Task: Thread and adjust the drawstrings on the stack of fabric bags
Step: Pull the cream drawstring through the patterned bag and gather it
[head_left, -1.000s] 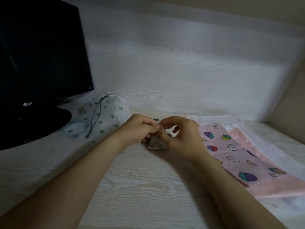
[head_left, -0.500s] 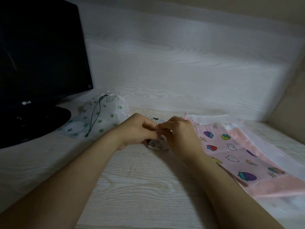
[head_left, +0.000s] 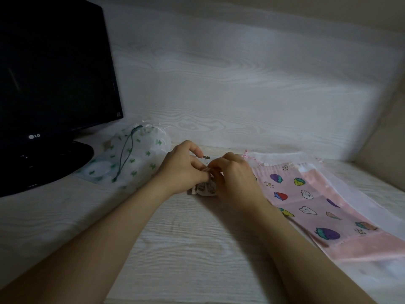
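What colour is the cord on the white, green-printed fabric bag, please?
Dark green cord, head view.

Item count: one left hand [head_left: 182, 170], one right hand [head_left: 234, 176], one small printed bag [head_left: 205, 190], one green-patterned bag [head_left: 131, 159], one pink printed bag [head_left: 306, 198], one monitor [head_left: 54, 73].

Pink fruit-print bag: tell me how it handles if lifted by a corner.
The pink fruit-print bag lies flat and thin on the desk, so it would probably droop and fold. It looks light for its size. Its glossy border suggests it may slide when pushed.
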The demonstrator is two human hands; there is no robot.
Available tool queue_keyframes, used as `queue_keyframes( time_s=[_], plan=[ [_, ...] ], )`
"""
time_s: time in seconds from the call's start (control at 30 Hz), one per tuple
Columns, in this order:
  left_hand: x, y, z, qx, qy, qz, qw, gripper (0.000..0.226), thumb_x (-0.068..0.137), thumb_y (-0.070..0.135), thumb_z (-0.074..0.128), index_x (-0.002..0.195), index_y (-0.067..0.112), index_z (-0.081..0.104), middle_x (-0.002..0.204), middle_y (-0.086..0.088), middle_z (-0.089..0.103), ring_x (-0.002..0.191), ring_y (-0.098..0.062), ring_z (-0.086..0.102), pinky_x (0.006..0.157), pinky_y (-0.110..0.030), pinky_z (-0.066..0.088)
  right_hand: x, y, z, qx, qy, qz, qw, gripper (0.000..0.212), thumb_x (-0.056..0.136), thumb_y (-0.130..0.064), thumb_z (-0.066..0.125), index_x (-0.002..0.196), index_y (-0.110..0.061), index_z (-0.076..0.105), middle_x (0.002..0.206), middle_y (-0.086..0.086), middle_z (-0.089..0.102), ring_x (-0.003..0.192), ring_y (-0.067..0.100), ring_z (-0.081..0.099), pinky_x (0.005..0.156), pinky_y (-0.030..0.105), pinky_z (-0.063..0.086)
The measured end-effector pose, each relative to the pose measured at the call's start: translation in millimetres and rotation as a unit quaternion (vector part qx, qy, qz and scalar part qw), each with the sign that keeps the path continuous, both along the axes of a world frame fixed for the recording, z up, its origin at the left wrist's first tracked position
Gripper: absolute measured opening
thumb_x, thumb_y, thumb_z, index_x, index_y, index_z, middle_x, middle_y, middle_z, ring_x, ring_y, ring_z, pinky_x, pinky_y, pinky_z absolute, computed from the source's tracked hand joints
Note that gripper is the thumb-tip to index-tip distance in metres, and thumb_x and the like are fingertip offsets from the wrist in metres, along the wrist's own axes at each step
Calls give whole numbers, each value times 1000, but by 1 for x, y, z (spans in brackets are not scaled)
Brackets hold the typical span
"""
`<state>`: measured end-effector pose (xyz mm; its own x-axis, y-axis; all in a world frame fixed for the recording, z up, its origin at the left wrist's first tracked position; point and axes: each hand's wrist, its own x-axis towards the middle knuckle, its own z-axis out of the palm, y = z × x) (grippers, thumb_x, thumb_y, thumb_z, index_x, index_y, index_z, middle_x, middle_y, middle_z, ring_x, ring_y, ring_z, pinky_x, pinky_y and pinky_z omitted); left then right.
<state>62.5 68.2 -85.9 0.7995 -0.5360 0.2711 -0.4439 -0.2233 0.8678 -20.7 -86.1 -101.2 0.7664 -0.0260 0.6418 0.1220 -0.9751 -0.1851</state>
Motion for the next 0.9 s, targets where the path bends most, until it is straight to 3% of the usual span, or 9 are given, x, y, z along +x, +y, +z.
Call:
queue_keyframes(
  time_s=[0.2, 0.37, 0.5, 0.6, 0.73, 0.9],
  plan=[
    [0, -2, 1, 20, -53, 27, 998, 44, 72, 21, 90, 102, 27, 58, 80, 14, 79, 85, -4, 72, 85, -36, 61, -2, 1, 1, 31, -10, 26, 999, 23, 89, -8, 62, 102, -17, 79, 91, 7, 67, 82, 24, 63, 71, 44, 55],
    [-4, -4, 0, 29, -99, 32, 994, 38, 75, 22, 87, 100, 29, 60, 88, 11, 75, 82, -6, 70, 77, -31, 59, -4, 0, 1, 48, -8, 22, 999, 27, 84, -23, 58, 101, -19, 79, 91, 6, 69, 79, 23, 66, 68, 45, 57],
    [-2, -4, 0, 31, -126, 27, 991, 27, 75, 23, 88, 92, 27, 68, 85, 10, 74, 77, -1, 69, 73, -24, 58, -6, -1, 1, 61, -25, 7, 998, 14, 86, -19, 67, 94, -17, 78, 86, 2, 71, 78, 16, 65, 71, 38, 53],
    [0, -4, -2, 22, -133, 16, 991, 23, 78, 20, 87, 90, 27, 69, 86, 8, 74, 73, -4, 70, 72, -28, 61, -8, 2, 3, 115, -6, 8, 993, 10, 89, -18, 66, 90, -18, 76, 79, -4, 72, 73, 11, 64, 66, 33, 50],
    [4, -3, -3, 10, -160, -2, 987, 20, 84, 20, 86, 92, 28, 69, 85, 8, 74, 79, -6, 72, 75, -30, 62, -8, 3, 7, 293, 68, 11, 954, 13, 93, -16, 65, 82, -17, 74, 69, -7, 71, 64, 10, 63, 62, 33, 52],
    [10, -2, -3, -2, -177, 19, 984, 25, 87, 9, 84, 87, 26, 67, 85, 8, 74, 76, -6, 71, 70, -25, 56, -10, 5, 14, 482, 120, 69, 865, 23, 92, -3, 64, 72, -11, 70, 67, 3, 64, 67, 14, 58, 62, 22, 45]
  ],
)
